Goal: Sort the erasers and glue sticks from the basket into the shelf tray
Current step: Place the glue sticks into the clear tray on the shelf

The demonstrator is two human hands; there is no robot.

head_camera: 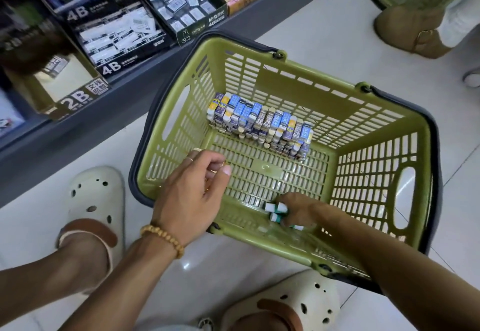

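I see the right hand [298,210] low in the green basket [376,112] at its near wall, fingers curled round a few white-and-teal glue sticks [276,210]; left hand [193,193] over the near-left rim, fingers loosely curled, can't tell if holding anything; erasers [262,120] stacked against the far wall

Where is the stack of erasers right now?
The stack of erasers stands inside the green basket, against its far wall, beyond both hands.
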